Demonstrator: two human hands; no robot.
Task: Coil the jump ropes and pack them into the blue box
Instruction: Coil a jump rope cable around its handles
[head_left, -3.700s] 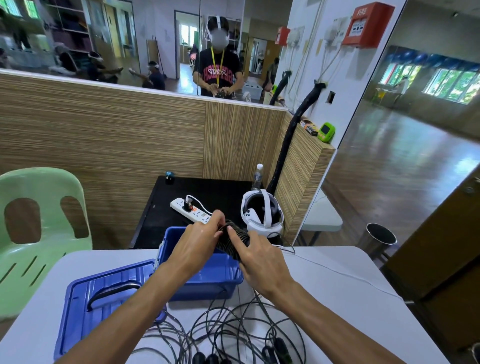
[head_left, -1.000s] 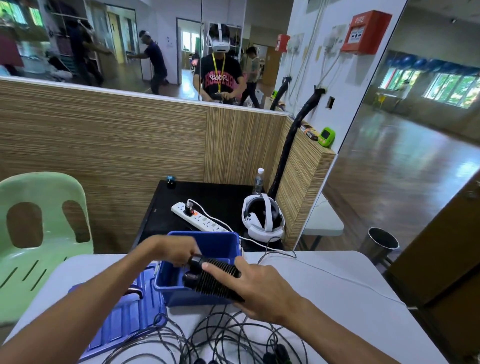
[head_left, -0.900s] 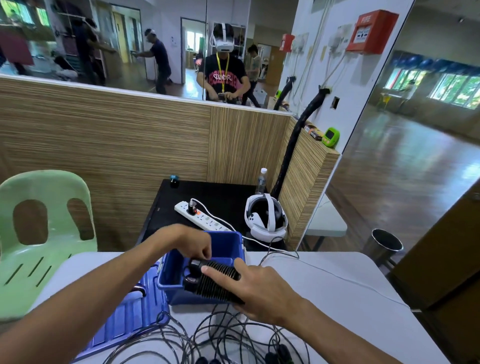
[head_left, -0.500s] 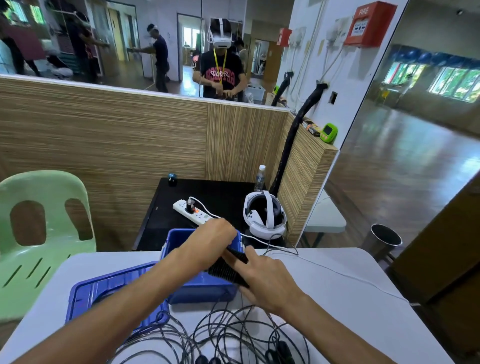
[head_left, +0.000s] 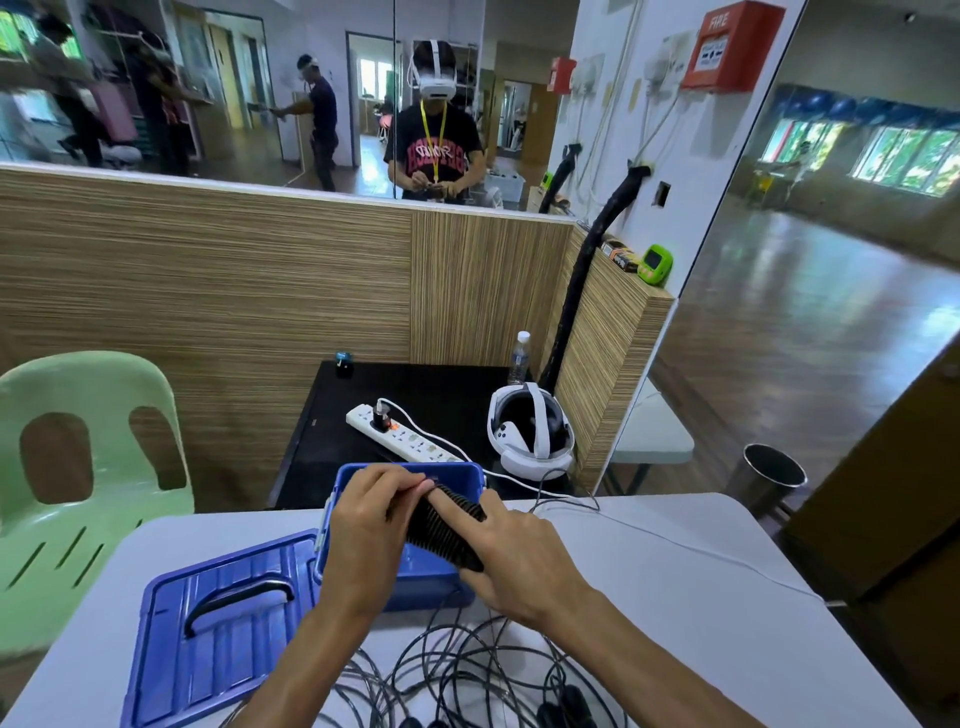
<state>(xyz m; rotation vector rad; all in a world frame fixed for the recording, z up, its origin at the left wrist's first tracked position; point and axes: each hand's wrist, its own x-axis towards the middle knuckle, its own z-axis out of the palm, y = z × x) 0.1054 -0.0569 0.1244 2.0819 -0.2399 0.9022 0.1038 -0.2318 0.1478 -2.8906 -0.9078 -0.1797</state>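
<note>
A tightly wound black jump rope bundle (head_left: 441, 530) is held above the open blue box (head_left: 467, 475) on the white table. My right hand (head_left: 511, 561) grips the bundle's lower right end, index finger lying along it. My left hand (head_left: 371, 525) pinches its upper end with the fingertips. Loose black jump ropes (head_left: 457, 670) with dark handles lie tangled on the table in front of the box. The inside of the box is hidden by my hands.
The blue lid (head_left: 218, 623) lies flat left of the box. A white cable (head_left: 649, 535) crosses the table (head_left: 701, 623) on the right. Behind stand a black side table with a power strip (head_left: 405, 439), a white headset (head_left: 530, 436) and a bottle. A green chair (head_left: 78, 457) is at left.
The bundle had been lowered into the box a second ago; both hands have since lifted it above the box's rim and my left hand has shifted to its upper end.
</note>
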